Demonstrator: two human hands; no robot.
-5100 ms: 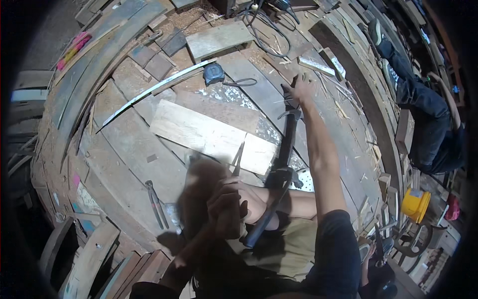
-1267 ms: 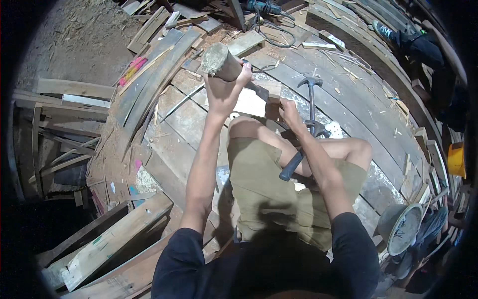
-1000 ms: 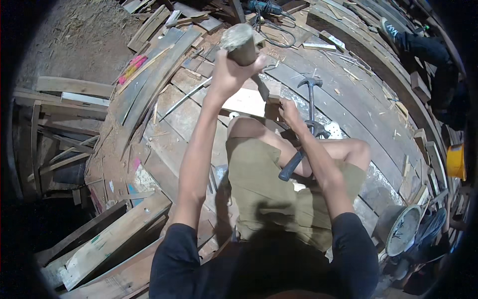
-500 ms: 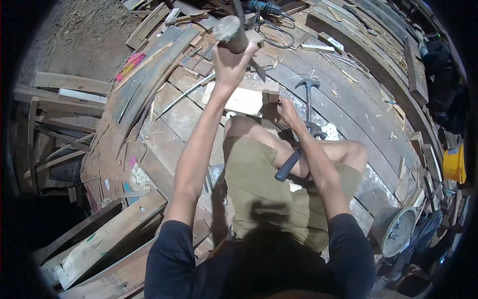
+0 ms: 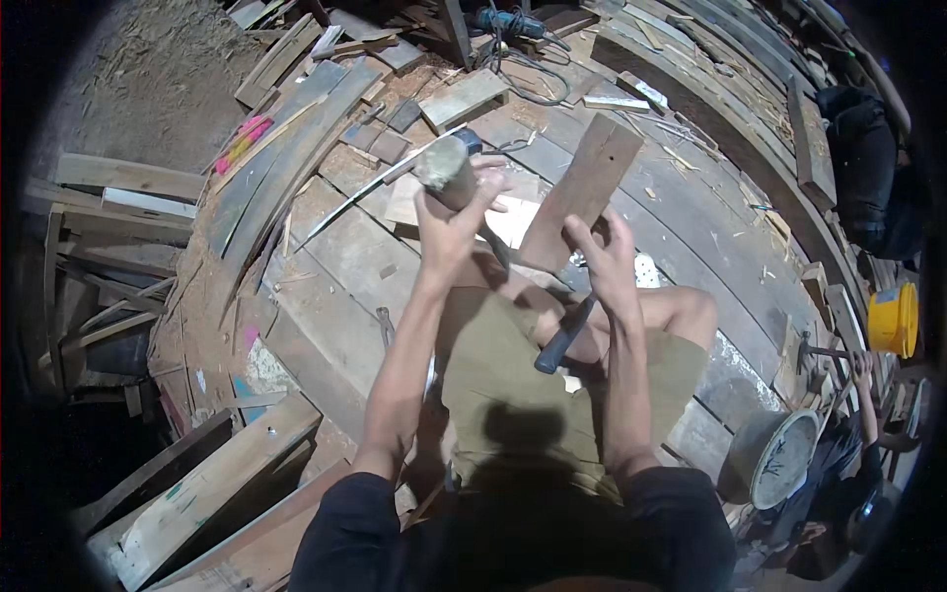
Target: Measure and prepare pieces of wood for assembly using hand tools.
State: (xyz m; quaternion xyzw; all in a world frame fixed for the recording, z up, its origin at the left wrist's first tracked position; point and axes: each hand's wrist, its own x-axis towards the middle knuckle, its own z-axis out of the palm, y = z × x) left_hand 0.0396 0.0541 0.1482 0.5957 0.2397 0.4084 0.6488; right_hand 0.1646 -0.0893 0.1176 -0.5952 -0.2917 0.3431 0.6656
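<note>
My left hand (image 5: 449, 232) is closed around a thick round wooden club (image 5: 446, 170), its pale worn end toward me. A dark flat blade (image 5: 496, 247) sticks out below the same hand; its handle is mostly hidden. My right hand (image 5: 610, 259) grips a brown wooden board (image 5: 582, 192) by its lower right edge, tilted up, with a small hole near its far end. Under my right wrist, a hammer's dark grip (image 5: 565, 340) lies across my crossed legs; its head is hidden. A pale board (image 5: 515, 219) lies on the floor beyond my hands.
Long planks (image 5: 710, 104) border the far right. A corded power tool (image 5: 513, 22) lies at the back. To the right stand a bowl of nails (image 5: 784, 459) and a yellow bucket (image 5: 893, 321). A co-worker's hand (image 5: 862, 367) holds a tool there. Stacked lumber (image 5: 217, 474) fills the lower left.
My left hand has come down and nearer with the club. The board in my right hand has swung up from the floor, showing its broad face. A co-worker's hand has appeared at right.
</note>
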